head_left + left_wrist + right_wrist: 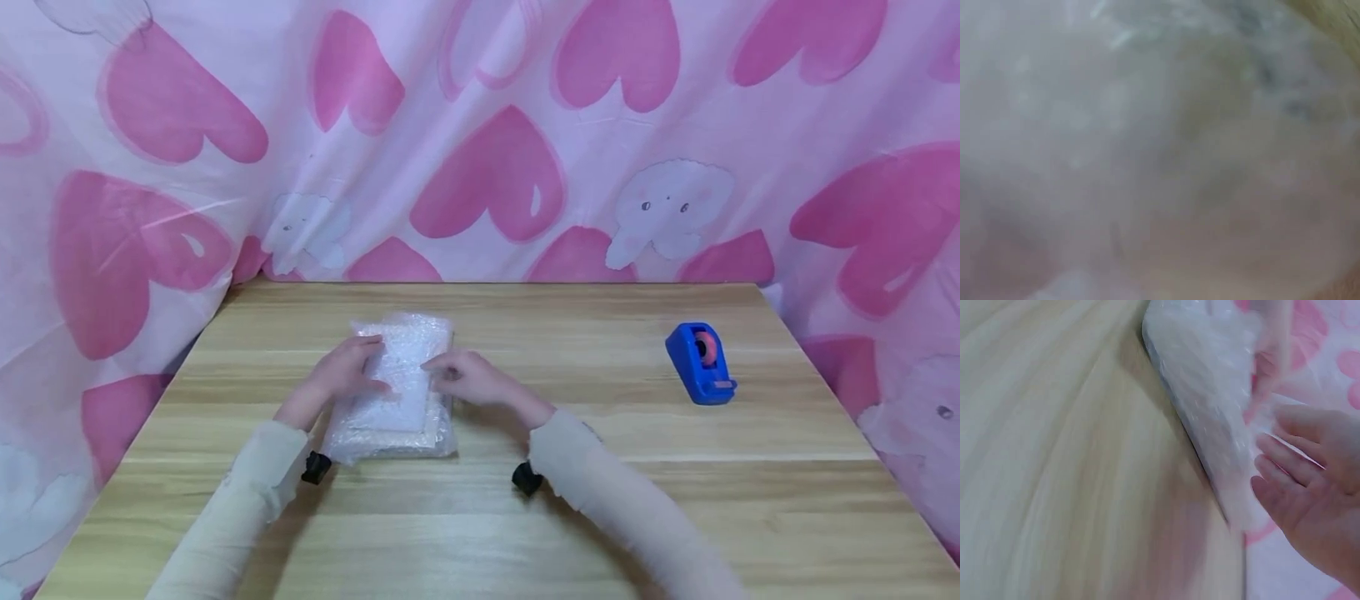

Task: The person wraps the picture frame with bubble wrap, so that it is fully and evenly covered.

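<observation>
A bubble-wrapped package (405, 414) lies on the wooden table, left of the middle. Its clear wrap spreads a little beyond the pale flat item inside, whose kind I cannot make out. My left hand (347, 369) rests on the package's left side with fingers and thumb spread. At the right edge is my right hand (474, 377), one fingertip reaching onto the wrap. In the right wrist view, the right hand (1310, 481) shows loosely bent fingers and an uncovered palm beside the bubble wrap (1204, 381). Blurred wrap (1147, 125) fills most of the left wrist view.
A blue tape dispenser (701, 367) with a pinkish roll stands at the right of the wooden table (420, 533). Behind and along the sides hangs a pink curtain (480, 50) with hearts. Dark wrist cameras (527, 479) sit below both sleeves.
</observation>
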### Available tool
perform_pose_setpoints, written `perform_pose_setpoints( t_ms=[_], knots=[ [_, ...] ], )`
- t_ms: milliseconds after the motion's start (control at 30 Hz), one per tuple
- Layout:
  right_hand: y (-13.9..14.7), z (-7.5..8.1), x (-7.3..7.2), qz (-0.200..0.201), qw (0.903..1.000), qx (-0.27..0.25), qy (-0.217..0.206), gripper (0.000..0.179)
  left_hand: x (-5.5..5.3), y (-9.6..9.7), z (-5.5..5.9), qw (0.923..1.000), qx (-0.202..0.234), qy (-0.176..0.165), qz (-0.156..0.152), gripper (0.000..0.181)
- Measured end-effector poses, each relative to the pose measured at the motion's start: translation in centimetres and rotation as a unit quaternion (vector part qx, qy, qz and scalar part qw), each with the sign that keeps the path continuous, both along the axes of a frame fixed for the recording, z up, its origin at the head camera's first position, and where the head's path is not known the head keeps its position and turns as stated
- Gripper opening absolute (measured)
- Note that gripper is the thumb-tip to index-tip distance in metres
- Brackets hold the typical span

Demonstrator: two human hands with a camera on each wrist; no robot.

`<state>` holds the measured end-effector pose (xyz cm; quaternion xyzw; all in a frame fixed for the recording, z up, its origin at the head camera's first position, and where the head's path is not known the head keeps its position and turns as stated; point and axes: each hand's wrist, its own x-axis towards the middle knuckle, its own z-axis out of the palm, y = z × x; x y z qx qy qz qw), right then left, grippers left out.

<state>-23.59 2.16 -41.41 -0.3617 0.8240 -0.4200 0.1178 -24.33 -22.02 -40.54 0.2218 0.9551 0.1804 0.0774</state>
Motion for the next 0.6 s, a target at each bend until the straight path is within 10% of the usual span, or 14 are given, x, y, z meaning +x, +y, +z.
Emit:
perform_pose_setpoints(
  t_ms=[100,333,600],
  knots=[
    [3.1,0.9,0.7,-0.043,0.9978,-0.031,-0.040,0.030,0.0,0.0,-0.2,1.0000,0.000,-0.001,0.001,0.067],
    [15.6,2.3,2.9,-0.169,0.9855,0.012,0.014,0.029,0.1,0.0,-0.4,0.9999,0.010,0.005,0.003,0.067],
    [31.0,2.0,6.7,-0.397,0.9136,0.061,0.063,0.024,0.3,0.0,-0.6,0.9998,0.015,0.010,0.003,0.066]
  ],
)
